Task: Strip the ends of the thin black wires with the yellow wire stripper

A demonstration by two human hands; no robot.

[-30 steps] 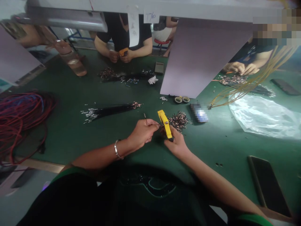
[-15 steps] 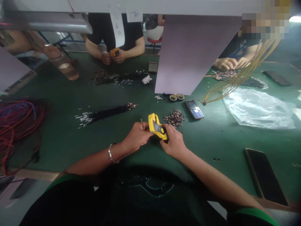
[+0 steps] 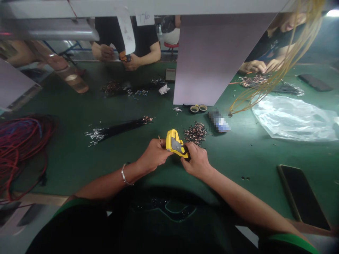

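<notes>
My right hand (image 3: 197, 160) is wrapped round the handles of a yellow and grey wire stripper (image 3: 177, 144), its head pointing up and to the left. Close against the tool's left side is my left hand (image 3: 153, 155), its fingers pinched on a thin wire (image 3: 159, 140) whose end pokes up above them. Where the rest of that wire runs is hidden by the hand. Just beyond the stripper lies a pile of short black and copper-coloured clippings (image 3: 196, 133). To the left, a bundle of black wires (image 3: 120, 128) with bare ends rests on the green table.
Red and blue cable (image 3: 23, 148) is heaped at the left. Tape rolls (image 3: 198, 109), a keypad phone (image 3: 219, 121), a clear plastic bag (image 3: 293, 118) and a dark smartphone (image 3: 303, 195) lie to the right. A pale divider (image 3: 206, 60) stands ahead; people work beyond it.
My hands and the stripper have hardly moved; the tool is tilted slightly differently. Across the table, one person's hands have drawn apart. The view has shifted a little.
</notes>
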